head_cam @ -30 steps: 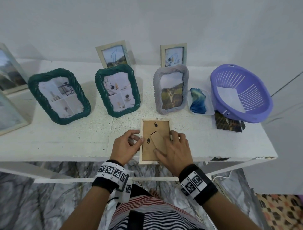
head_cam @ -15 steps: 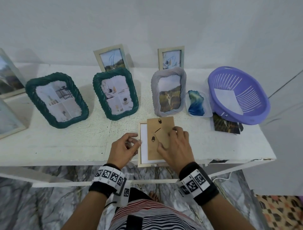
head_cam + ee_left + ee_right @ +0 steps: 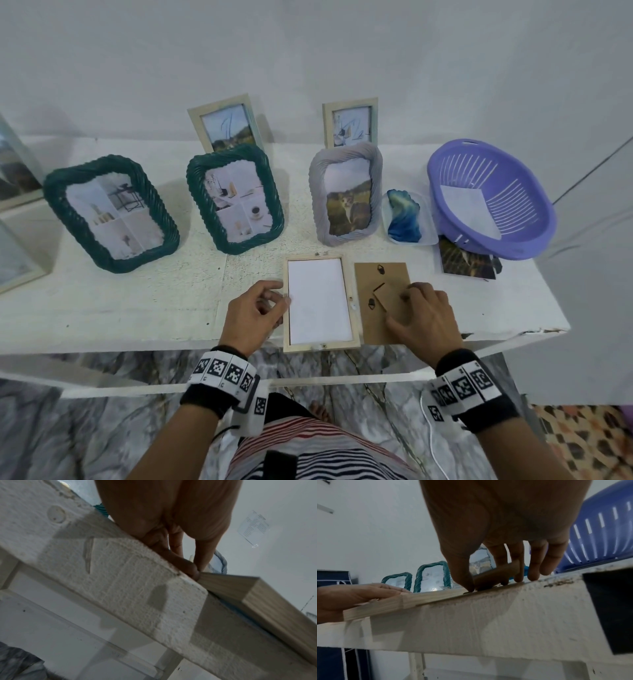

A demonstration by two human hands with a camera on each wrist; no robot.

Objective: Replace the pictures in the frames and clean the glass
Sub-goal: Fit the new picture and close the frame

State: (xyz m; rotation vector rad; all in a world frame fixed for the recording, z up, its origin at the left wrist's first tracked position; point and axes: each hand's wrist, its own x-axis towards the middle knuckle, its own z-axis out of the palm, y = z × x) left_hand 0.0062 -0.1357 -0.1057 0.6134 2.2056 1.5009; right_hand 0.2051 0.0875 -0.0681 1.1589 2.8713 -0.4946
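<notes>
A light wooden frame lies face down at the table's front edge, and the white back of its picture is showing. My left hand pinches the frame's left rail; in the left wrist view the thumb and a finger close on the frame. The brown backing board lies flat on the table just right of the frame. My right hand rests on the backing board and pinches its raised stand flap between thumb and fingers.
Two green rope frames and a grey frame stand behind, with two small wooden frames at the wall. A blue cloth, a purple basket and loose photos sit at the right.
My right hand has lifted the backing board off the frame and carried it right onto the table. The picture's white back is now uncovered. My left hand stays on the frame's left edge.
</notes>
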